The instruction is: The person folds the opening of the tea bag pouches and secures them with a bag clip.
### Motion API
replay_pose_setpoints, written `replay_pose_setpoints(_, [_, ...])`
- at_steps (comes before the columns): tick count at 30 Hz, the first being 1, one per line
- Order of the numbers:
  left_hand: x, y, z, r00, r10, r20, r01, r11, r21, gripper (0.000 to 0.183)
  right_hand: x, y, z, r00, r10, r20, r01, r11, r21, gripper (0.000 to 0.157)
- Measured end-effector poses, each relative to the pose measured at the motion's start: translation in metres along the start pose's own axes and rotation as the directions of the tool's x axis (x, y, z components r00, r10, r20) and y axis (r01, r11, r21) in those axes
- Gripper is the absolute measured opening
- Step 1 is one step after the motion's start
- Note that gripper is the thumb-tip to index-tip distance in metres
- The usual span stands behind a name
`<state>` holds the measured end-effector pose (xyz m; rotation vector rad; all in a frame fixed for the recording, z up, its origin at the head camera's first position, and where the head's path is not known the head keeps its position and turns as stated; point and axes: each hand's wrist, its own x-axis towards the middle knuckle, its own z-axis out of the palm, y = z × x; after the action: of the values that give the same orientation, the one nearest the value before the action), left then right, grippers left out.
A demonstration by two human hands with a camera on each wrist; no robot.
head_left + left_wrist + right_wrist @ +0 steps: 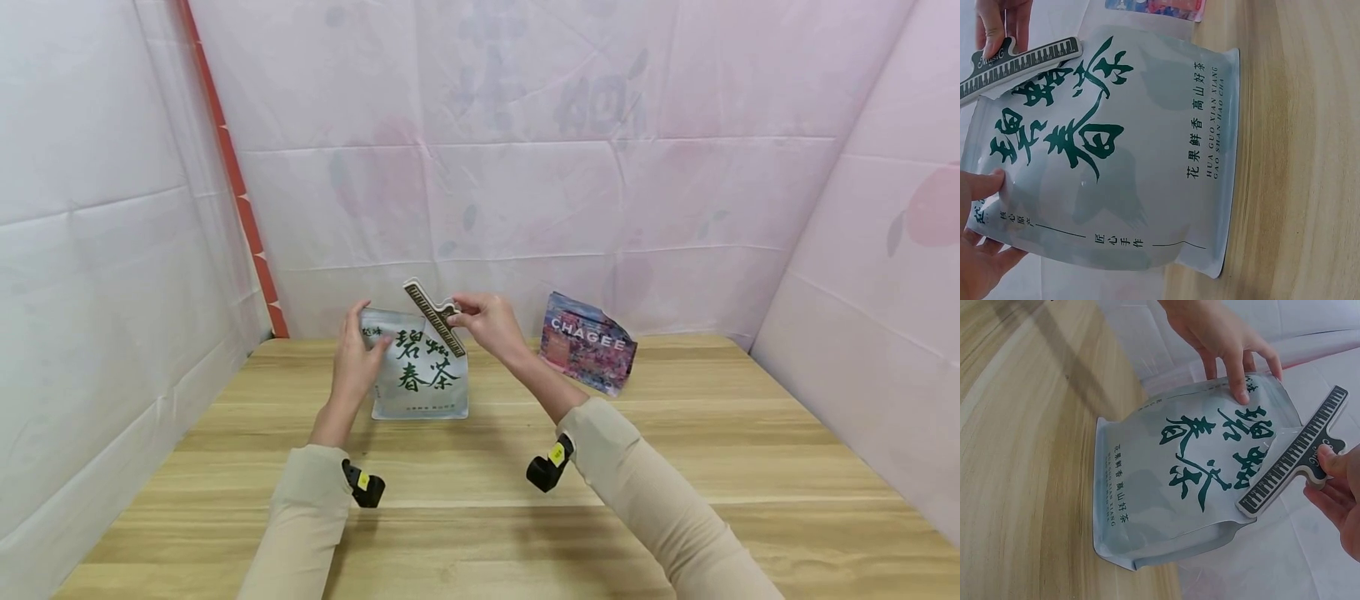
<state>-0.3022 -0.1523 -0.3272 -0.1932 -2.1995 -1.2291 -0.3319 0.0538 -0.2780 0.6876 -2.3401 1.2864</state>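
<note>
A pale blue-green tea bag [420, 379] with large dark green characters stands upright on the table. My left hand [358, 354] grips its upper left edge, the thumb on the front and the fingers behind. A long bag clip [1297, 450] with a piano-key pattern and the word "Music" sits aslant across the bag's upper right corner. Its handle is pinched between the thumb and fingers of my right hand [489, 323]. In the left wrist view the clip [1019, 65] overlaps the bag's top edge near the corner, its other end sticking out beyond the bag.
To the right stands a blue and pink CHAGEE bag [588, 343], leaning a little, near the table's back edge. The wooden table [450, 517] ends at a pale cloth backdrop [525, 200], with cloth on both sides too. A red strip [232, 167] runs down the left corner.
</note>
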Motion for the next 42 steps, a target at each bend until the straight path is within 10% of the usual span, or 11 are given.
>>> replay_pose_setpoints(42, [0.000, 0.000, -0.001, 0.999, -0.024, 0.023, 0.023, 1.000, 0.021, 0.064, 0.002, -0.018, 0.012, 0.980, -0.174, 0.092, 0.193, 0.938, -0.288, 0.020])
